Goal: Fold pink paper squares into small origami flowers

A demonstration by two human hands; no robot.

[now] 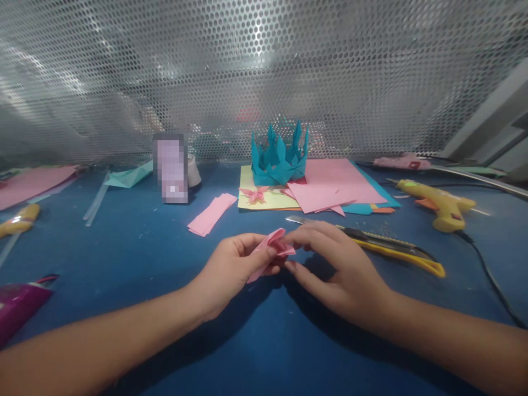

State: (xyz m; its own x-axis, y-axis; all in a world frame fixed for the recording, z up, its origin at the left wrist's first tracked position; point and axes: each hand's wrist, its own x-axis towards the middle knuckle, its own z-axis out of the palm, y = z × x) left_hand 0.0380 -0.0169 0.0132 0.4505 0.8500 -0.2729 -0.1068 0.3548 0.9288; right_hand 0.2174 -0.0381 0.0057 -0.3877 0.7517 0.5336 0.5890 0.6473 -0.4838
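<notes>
A small folded pink paper piece [272, 250] is held between both my hands just above the blue table [136, 247]. My left hand [231, 269] pinches its left side with thumb and fingers. The fingertips of my right hand [334, 264] pinch its upper right edge. Right behind my right hand lies a yellow utility knife [383, 245] with its blade out.
A teal paper crown [280, 157] sits on a stack of pink, yellow and teal sheets [330, 187], with a small pink paper flower [254, 193] beside it. Pink strips [211, 214] lie centre-left. A yellow glue gun [443, 206] with its cable is at right. Perforated metal wall behind.
</notes>
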